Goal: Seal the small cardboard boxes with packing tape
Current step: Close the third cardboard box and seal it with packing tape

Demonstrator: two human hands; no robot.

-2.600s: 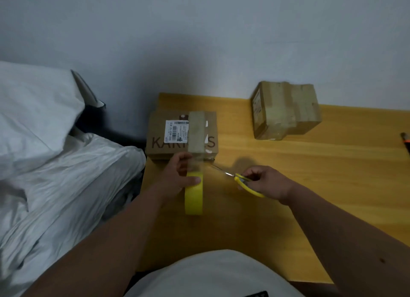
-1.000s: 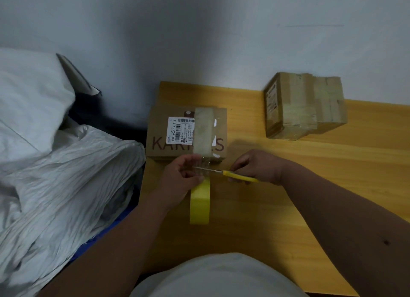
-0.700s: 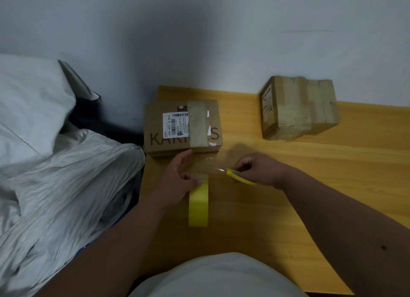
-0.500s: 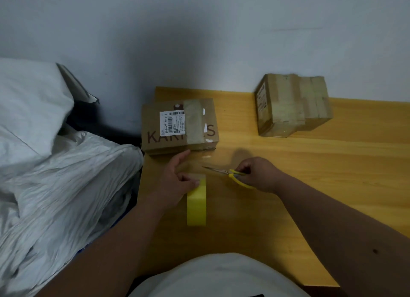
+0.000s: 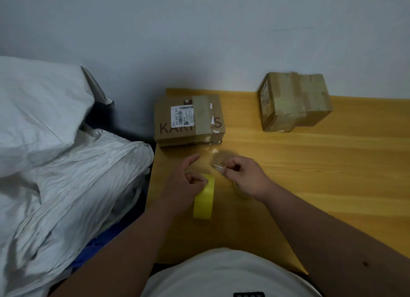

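I've got the left hand curled round the tape roll and the right hand clutching scissors, box straight ahead on the table, nearer the left, strip running toward me.

- Wooden table: flat printed cardboard box at far left corner.
- Heavily taped box far right.
- Yellow tape roll near left.

Bare desk lies right of the labelled box; the taped box blocks the back, bedding crowds its left.
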